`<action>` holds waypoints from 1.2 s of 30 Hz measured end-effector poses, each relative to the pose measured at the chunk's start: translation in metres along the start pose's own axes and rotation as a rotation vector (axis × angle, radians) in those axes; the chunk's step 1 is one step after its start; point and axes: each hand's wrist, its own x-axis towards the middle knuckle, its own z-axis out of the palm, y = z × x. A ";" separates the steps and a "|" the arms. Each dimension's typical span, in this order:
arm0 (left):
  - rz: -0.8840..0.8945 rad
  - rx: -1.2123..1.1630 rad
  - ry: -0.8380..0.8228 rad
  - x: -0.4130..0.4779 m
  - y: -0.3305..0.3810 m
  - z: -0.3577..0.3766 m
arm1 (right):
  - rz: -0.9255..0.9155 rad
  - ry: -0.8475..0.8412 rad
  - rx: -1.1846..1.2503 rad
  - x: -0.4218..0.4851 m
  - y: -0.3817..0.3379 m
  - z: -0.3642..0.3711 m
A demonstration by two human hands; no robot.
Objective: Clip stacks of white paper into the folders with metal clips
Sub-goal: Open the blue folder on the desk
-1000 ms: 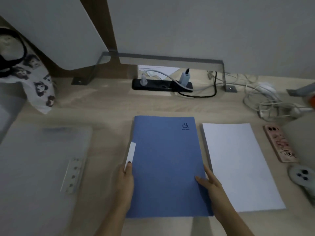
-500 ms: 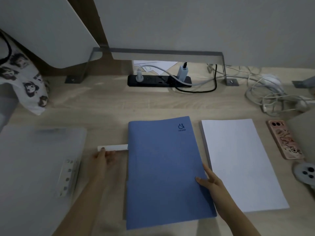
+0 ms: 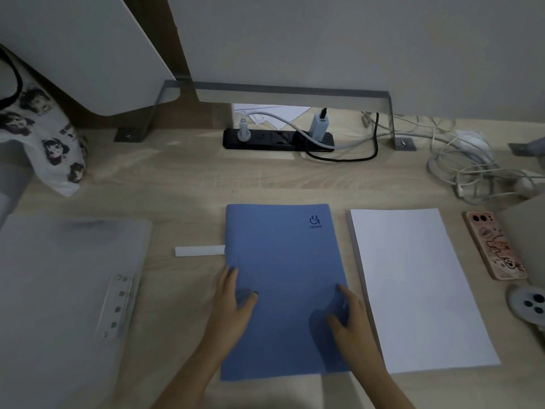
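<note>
Dim light here, and plenty is hard to read. On the far left a clear folder [image 3: 59, 290] is blurred and runs off the frame edge; a pale strip with holes [image 3: 116, 308] lies on it, but what it is cannot be told. At the right edge a grey round gadget [image 3: 528, 305] is cut off, and both forearms run out of the bottom of the shot. The blue folder [image 3: 283, 261] lies closed in the middle of the bench [image 3: 177, 178], so its inside is hidden. A small white strip [image 3: 200, 250] lies just left of it; whether its end touches the cover or slips under it, cannot tell.

Now the hands. The left hand [image 3: 233, 308] rests at the folder's left edge, fingers straight along that edge, thumb spread onto the cover: the grip is released, clasping nothing. The right hand [image 3: 351, 317] lies on the cover near the right edge, fingers loose, thumb out to the side, grip released too, only touching.

The stack of white paper [image 3: 413, 284] sits just right of the folder, apart from both hands. Beyond it lies a phone [image 3: 495, 245], back up. At the rear are a black power strip [image 3: 277, 140] and a tangle of cables [image 3: 466, 163]
</note>
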 end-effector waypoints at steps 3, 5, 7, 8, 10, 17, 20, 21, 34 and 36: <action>-0.041 -0.071 -0.004 -0.001 0.002 -0.001 | -0.025 -0.028 -0.005 -0.008 -0.003 0.002; -0.062 -0.106 -0.004 -0.002 0.003 0.001 | -0.072 -0.052 0.032 -0.016 -0.009 0.000; -0.078 -0.128 -0.010 -0.004 0.005 0.001 | -0.077 -0.009 0.180 -0.023 -0.020 -0.006; -0.079 -0.139 -0.011 -0.005 0.006 0.000 | -0.050 0.017 0.274 -0.026 -0.027 -0.011; -0.086 -0.165 -0.006 -0.006 0.010 -0.002 | 0.027 0.016 0.460 -0.028 -0.037 -0.022; -0.148 -0.469 -0.245 -0.022 0.049 -0.031 | -0.067 -0.424 0.583 0.012 -0.007 0.000; -0.095 -0.599 -0.368 -0.028 0.063 -0.052 | -0.133 -0.540 0.425 -0.014 -0.066 0.029; -0.088 -0.612 -0.391 -0.032 0.069 -0.057 | -0.161 -0.535 0.385 -0.021 -0.077 0.037; 0.112 -0.469 -0.038 -0.046 0.034 -0.161 | -0.430 -0.536 -0.233 0.002 -0.090 0.109; 0.063 -0.380 0.076 -0.051 0.030 -0.172 | -0.479 -0.481 -0.354 0.005 -0.082 0.117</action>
